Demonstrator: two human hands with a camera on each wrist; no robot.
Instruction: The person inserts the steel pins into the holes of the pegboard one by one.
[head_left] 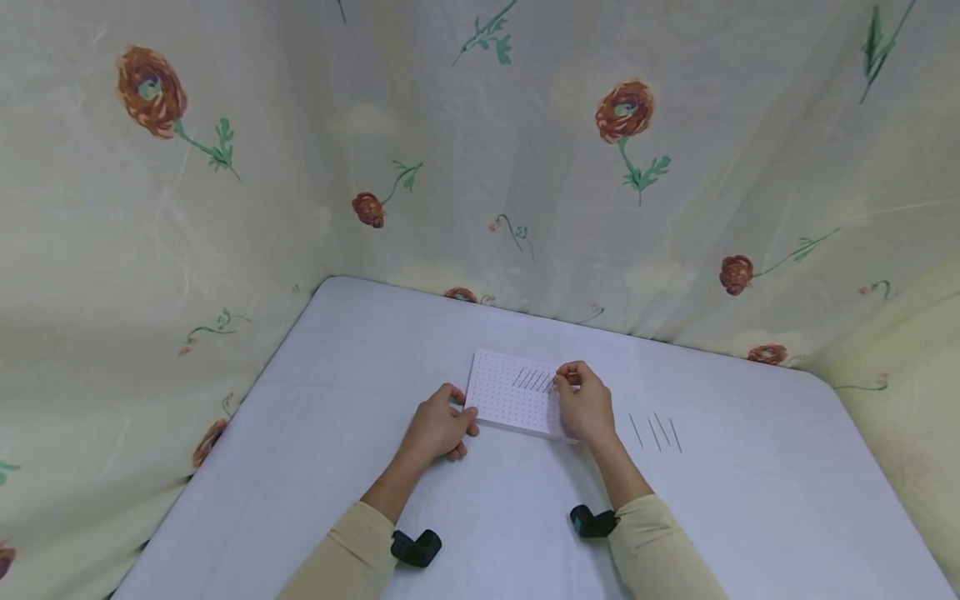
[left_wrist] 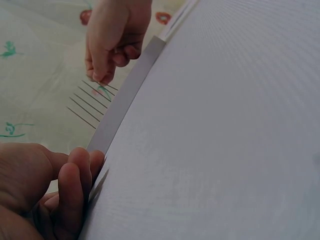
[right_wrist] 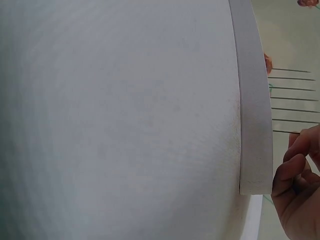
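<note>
White table (head_left: 315,483), flowered curtain (head_left: 450,125) beyond! Mid-table, the dotted board (head_left: 506,404), left hand (head_left: 438,425) gripping its near left corner; the right hand (head_left: 587,404) pinches a pin (right_wrist: 282,131) at the standing row's right end; three loose pins (head_left: 659,434) lie farther right.

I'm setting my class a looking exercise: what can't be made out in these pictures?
Head view: any dots on the white board behind the right hand.
Head view: tips of loose rods, too small.
Left wrist view: board's top face, hidden by the low angle.
Right wrist view: right hand partly cut off by the edge.
</note>
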